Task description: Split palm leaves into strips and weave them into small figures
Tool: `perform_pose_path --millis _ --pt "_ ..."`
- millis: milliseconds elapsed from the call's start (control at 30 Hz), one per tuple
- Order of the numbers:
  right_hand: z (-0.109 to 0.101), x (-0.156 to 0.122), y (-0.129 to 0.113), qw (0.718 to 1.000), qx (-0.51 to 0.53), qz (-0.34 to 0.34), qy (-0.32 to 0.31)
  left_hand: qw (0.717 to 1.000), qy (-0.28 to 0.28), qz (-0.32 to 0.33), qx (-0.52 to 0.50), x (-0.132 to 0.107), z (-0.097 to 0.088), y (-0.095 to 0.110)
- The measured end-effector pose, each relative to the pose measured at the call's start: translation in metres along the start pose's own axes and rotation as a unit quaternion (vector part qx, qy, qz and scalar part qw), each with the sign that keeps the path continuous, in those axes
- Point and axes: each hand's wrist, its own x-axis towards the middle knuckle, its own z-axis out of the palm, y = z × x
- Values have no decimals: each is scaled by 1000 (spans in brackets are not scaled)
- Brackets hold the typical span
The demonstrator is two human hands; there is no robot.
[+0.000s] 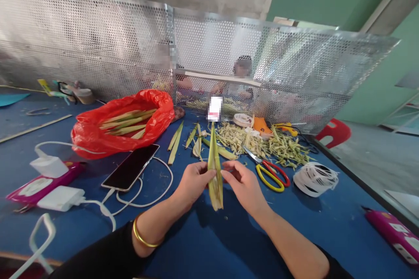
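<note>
A long yellow-green leaf (214, 183), creased lengthwise, stands out in front of me above the blue table. My left hand (198, 176) pinches its left edge between thumb and fingers. On the other edge, the thumb and fingers of my right hand (238, 178) grip the same leaf. Scissors (273, 176) with red and yellow handles lie just beyond my right hand, blades towards the shredded pale leaf pieces (240, 137). Behind the held leaf lie several more leaves (176, 143).
An open red plastic bag (85, 137) holds more leaves at the left. Nearer are a phone (131, 168) with a white cable, chargers (60, 197) and a purple power strip (19, 194). White ribbon coils (314, 178) sit right. People are behind a perforated metal screen (212, 39).
</note>
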Motion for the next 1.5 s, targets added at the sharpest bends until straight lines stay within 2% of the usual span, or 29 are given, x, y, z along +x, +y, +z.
perform_pose_path --millis 67,133,200,300,433,467,500,533,567,600,633,667,700,767,800,833,900,933,1000,1033,1067,1133,1233,1367,1500 --pt "-2 3 1 999 31 -3 13 999 -44 -8 7 -2 1 0" --pt "-4 6 2 998 66 8 -5 996 -83 -21 17 -3 2 -3" --pt "-6 8 2 997 77 25 -20 994 -97 -36 31 -2 2 -6" --pt "-10 9 2 996 58 52 -38 995 -71 -41 56 1 1 -10" --pt "-26 18 4 983 20 117 -137 998 -3 -42 52 2 -2 -8" --pt "-33 23 6 985 6 117 -126 998 7 -47 39 2 -2 -6" --pt "-42 28 8 991 -9 103 -88 998 11 -54 23 1 -3 -3" --pt "-52 33 11 997 -24 68 18 998 11 -61 10 0 -3 -1" --pt "-63 38 14 994 -31 45 90 998 9 -66 2 -2 -3 0" --pt "-75 42 18 989 -40 32 136 998 7 -70 -2 -3 -3 2" --pt "-87 45 21 980 -65 19 186 997 3 -74 -2 -4 -2 3" --pt "-98 46 24 953 -174 9 247 997 -1 -76 -1 -4 -1 3" --pt "-107 46 26 909 -294 19 296 997 -3 -77 0 -5 -1 3" --pt "-119 42 26 836 -458 14 304 997 -4 -78 -1 -4 0 1" --pt "-119 39 24 812 -503 -8 297 997 -2 -75 -5 -3 0 0" --pt "-116 36 21 804 -520 -41 286 997 -1 -71 -9 -2 0 -1" --pt "-99 29 12 823 -487 -111 270 998 2 -61 -16 0 -1 -4" --pt "-87 25 7 852 -446 -122 244 998 7 -54 -16 1 -1 -6" --pt "-57 17 0 936 -318 -93 120 999 23 -37 -13 3 -1 -9" --pt "-42 12 -3 965 -251 -55 47 999 33 -28 -9 3 -1 -11" --pt "-27 8 -4 980 -197 -23 -9 999 42 -18 -3 4 -1 -13" --pt "-4 -1 -5 987 -152 15 -50 999 50 5 15 5 -1 -16" --pt "13 -10 -4 987 -151 23 -53 996 58 31 58 7 -1 -21" --pt "12 -12 -2 994 -83 25 -68 993 74 36 86 6 -1 -21" --pt "8 -8 -3 990 65 86 -90 999 33 -10 14 5 2 -16"
